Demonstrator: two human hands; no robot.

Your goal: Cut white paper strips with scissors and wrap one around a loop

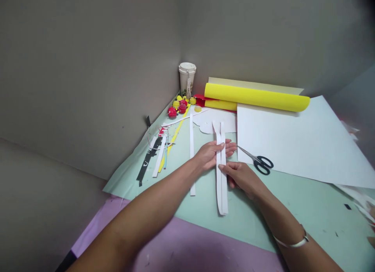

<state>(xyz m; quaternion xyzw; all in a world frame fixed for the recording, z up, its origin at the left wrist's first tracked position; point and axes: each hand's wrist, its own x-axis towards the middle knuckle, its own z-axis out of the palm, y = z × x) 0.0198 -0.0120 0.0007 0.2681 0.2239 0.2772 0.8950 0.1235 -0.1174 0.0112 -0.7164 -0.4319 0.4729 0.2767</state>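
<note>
Two long white paper strips (223,194) lie side by side, running away from me, their far ends slightly curled. My left hand (215,153) is under and around their upper part, thumb on top and fingers reaching out to the right beneath them. Lower down, my right hand (238,176) pinches the strips' right edge between thumb and fingers. Black-handled scissors (260,163) rest just right of my hands, their blades partly over a large white sheet (287,143). Another white strip (192,154) lies flat to the left of my left hand.
A yellow roll (258,97) lies at the back right, a lidded cup (187,78) in the corner. Several red and yellow balls (182,108) sit before the cup. Black paper scraps (144,168) and a yellow strip (175,136) are at left, near the wall.
</note>
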